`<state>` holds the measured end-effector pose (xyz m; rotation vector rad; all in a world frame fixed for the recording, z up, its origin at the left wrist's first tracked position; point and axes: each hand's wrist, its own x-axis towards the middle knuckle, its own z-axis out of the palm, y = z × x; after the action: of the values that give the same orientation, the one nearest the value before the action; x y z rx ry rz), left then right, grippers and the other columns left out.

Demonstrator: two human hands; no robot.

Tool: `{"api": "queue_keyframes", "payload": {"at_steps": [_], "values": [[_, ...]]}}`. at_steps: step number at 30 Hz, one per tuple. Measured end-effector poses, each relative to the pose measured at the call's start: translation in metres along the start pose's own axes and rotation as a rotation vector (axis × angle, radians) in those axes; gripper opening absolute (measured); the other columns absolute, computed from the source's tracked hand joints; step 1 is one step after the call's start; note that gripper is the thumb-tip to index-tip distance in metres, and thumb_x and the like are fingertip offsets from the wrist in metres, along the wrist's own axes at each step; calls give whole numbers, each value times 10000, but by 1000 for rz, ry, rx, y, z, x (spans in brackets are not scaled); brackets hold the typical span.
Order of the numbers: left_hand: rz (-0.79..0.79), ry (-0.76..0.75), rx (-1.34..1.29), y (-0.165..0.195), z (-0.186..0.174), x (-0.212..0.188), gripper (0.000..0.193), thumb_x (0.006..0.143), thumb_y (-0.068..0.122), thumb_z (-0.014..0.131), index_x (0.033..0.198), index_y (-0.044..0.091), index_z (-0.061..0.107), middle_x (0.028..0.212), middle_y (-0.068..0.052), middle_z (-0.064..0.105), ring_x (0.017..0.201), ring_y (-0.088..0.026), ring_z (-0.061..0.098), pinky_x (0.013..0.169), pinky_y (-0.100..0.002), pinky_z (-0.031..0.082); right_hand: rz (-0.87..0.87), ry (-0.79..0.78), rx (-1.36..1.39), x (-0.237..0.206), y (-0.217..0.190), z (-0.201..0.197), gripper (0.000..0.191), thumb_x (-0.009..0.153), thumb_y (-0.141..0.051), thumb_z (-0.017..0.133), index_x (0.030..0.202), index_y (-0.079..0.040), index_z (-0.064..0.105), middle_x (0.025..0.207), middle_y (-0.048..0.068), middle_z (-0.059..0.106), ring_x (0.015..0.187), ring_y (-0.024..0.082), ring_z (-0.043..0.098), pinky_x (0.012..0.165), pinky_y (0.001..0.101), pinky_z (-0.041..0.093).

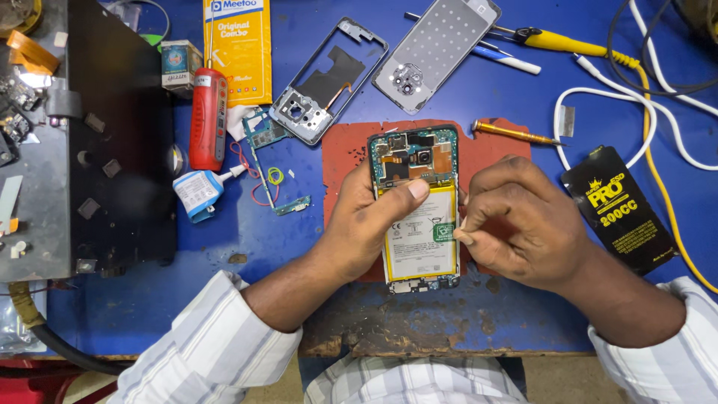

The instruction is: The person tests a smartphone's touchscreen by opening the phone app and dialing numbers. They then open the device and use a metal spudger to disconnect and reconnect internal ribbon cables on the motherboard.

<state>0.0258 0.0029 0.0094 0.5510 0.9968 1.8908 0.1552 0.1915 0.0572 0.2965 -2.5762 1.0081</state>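
An opened phone [419,247] lies on a red mat [348,153], its circuit board at the top and a white battery [416,251] below. My left hand [366,224] grips the phone's left edge, the thumb pressed across the battery's top. My right hand [516,221] rests at the phone's right edge with fingertips pinched together near a green sticker on the battery. Whether something small sits between those fingertips is unclear.
On the blue table [479,97]: a phone mid-frame [325,82], a grey back cover [434,52], a small screwdriver [516,133], a red tube [208,120], a glue tube [200,191], a loose board [262,142], a black packet [621,209], white cables [658,105], a black block [120,135].
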Motion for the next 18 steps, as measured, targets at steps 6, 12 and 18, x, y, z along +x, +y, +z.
{"api": "queue_keyframes", "payload": {"at_steps": [6,12,18], "values": [[-6,41,33,-2,0,2,315,1009,188,600,1253,-11,612,1123,-134,735,1008,-199,727,904,-374,606,-35,20,-34,6,-1,-2,232,796,-143,833,930,-37,677,980,109,639,867,208,663,754,331,546],[-42,5,22,0,0,3,345,997,175,594,1278,-24,621,1130,-171,750,986,-211,741,891,-377,613,66,121,170,-2,5,-4,159,895,-63,757,1000,-22,645,1001,89,680,877,140,687,792,263,555],[-35,-11,50,-1,0,3,338,996,154,584,1289,-15,580,1152,-188,746,999,-218,740,903,-381,616,124,175,285,-9,11,0,154,964,21,696,1082,10,596,1041,107,677,914,144,682,858,251,563]]}}
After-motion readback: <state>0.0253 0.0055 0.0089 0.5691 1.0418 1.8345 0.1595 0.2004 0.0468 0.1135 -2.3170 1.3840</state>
